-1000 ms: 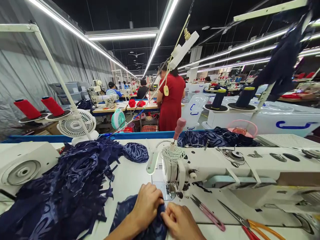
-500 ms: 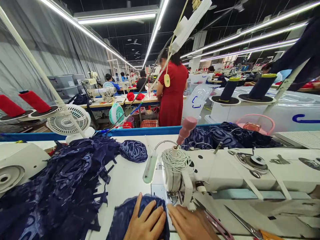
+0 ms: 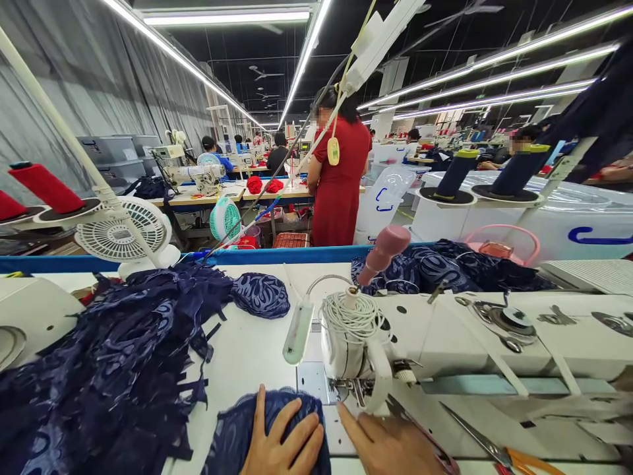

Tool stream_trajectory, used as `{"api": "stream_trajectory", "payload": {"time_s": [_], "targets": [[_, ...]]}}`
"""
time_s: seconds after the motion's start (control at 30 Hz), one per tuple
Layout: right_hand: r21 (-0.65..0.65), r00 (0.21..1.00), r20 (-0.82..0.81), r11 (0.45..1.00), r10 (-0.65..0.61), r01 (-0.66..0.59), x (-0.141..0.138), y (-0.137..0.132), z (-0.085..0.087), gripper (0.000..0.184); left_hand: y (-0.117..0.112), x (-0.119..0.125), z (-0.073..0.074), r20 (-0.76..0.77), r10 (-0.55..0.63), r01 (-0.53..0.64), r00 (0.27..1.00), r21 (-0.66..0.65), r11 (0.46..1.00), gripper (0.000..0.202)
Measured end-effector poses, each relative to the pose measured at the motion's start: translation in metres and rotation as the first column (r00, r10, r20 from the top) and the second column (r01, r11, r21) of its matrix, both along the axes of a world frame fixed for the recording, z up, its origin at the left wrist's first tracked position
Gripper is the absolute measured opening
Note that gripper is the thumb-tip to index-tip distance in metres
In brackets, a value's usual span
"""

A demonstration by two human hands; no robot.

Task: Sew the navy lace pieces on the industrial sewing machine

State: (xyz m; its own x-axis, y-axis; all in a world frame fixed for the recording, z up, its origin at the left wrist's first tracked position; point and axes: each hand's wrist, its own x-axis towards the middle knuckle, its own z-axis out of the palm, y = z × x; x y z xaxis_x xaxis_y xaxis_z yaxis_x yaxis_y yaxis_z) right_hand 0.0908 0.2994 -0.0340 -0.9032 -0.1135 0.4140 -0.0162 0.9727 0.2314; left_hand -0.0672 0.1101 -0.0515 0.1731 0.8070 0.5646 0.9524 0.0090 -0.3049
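Note:
My left hand (image 3: 281, 442) lies flat with spread fingers on a navy lace piece (image 3: 237, 432) at the table's near edge. My right hand (image 3: 390, 445) rests open on the white table just right of it, fingers stretched toward the needle area of the white sewing machine (image 3: 445, 336). The machine head, wrapped in white cord (image 3: 352, 315), stands just beyond both hands. A small lamp (image 3: 298, 332) hangs on a flexible neck to its left.
A big heap of navy lace pieces (image 3: 113, 369) fills the left of the table. Snips and orange-handled scissors (image 3: 499, 452) lie right of my right hand. A white fan (image 3: 123, 231) and red thread cones (image 3: 47, 187) stand behind. A person in a red dress (image 3: 339, 178) stands beyond the table.
Both hands went from pinching the lace together to lying flat, the left spread on the fabric, the right on the table. The view has shifted closer to the machine.

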Motion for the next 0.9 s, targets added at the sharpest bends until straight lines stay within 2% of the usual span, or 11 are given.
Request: {"api": "stream_trajectory", "payload": {"time_s": [0.1,0.2,0.33,0.43,0.57,0.73,0.9], "targets": [[0.079,1.000,0.029,0.997,-0.004,0.002,-0.014,0.003,0.007,0.063,-0.001,-0.001,-0.001,-0.007,-0.002,0.002,1.000,-0.013,1.000,0.035],[0.056,0.999,0.038,0.998,-0.004,0.002,-0.030,0.002,-0.003,0.068,-0.003,-0.001,0.000,-0.005,-0.005,0.005,1.000,-0.017,1.000,0.035],[-0.070,1.000,0.013,0.997,0.025,-0.024,-0.025,0.009,-0.015,0.054,-0.001,0.000,0.005,0.008,0.005,-0.005,1.000,-0.010,1.000,0.039],[-0.178,0.999,0.036,0.984,0.037,-0.030,-0.009,0.017,-0.009,0.042,0.008,0.002,0.013,0.023,-0.005,0.004,1.000,0.026,1.000,0.047],[-0.236,0.998,0.033,0.971,0.047,-0.038,0.000,0.016,0.002,0.048,0.019,0.003,0.020,0.042,-0.019,0.018,0.999,0.033,0.999,0.046],[-0.259,0.999,-0.031,0.965,0.039,-0.046,-0.001,0.011,0.000,0.045,0.024,0.001,0.011,0.024,-0.005,0.004,1.000,0.025,1.000,0.042],[-0.283,0.994,-0.091,0.956,0.054,-0.078,0.006,0.017,-0.001,0.039,0.032,0.003,0.004,0.100,0.022,-0.021,0.995,-0.011,1.000,0.043]]}}
